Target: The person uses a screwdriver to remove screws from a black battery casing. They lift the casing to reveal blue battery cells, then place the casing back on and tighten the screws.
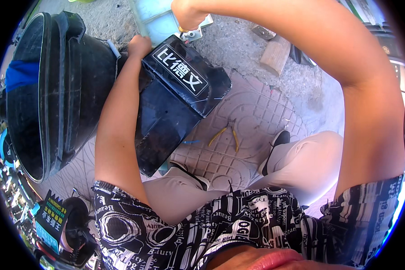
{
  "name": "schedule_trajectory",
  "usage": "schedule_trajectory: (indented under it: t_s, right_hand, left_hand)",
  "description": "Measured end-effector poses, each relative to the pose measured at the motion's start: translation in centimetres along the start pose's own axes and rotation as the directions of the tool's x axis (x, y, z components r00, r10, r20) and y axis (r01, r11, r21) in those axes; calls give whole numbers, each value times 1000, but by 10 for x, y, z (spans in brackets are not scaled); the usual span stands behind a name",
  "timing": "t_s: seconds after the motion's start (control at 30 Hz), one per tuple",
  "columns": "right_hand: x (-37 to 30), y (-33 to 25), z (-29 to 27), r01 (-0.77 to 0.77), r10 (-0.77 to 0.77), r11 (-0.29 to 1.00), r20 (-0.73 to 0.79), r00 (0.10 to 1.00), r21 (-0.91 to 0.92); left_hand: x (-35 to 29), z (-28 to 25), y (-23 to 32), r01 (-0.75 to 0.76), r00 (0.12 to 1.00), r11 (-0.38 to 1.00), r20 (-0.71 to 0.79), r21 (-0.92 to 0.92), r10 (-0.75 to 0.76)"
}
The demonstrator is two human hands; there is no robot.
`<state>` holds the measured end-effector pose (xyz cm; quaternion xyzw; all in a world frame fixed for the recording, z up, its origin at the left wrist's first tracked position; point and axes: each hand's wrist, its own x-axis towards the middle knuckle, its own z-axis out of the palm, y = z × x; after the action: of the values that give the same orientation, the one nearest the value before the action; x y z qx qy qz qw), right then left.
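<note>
A glossy black box-like panel point(169, 115) with white lettering lies tilted in front of me. My left hand point(140, 46) is closed at its far left corner, fingers partly hidden, and seems to grip the edge. Beyond the far edge, my right hand point(187, 17) is in a fist around a screwdriver-like tool point(182, 30); only a yellowish end and a short dark shaft show. That shaft points down near a small pale metal bracket point(193, 36) beside the panel. Yellow-handled pliers point(224, 135) lie spread on the paving between my feet.
At the left stands a large black tub point(83, 85) with a blue cloth point(22, 75) over its rim. A pale blue divided tray point(155, 22) sits beyond the panel. Wooden blocks point(276, 55) rest at the far right. Parked vehicles crowd the left edge.
</note>
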<state>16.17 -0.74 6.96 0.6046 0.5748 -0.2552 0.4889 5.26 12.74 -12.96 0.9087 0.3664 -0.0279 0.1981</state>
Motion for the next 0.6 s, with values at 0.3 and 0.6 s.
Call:
schedule_trajectory:
  t_s: [0.3, 0.6]
  right_hand:
    - [-28, -2, -1, -44, 54, 989, -67, 996, 142]
    - [-11, 7, 5, -12, 14, 998, -31, 999, 67]
  left_hand:
    - [0, -1, -5, -15, 1000, 1000, -9, 19, 15]
    - [2, 1, 4, -29, 1000, 999, -7, 19, 29]
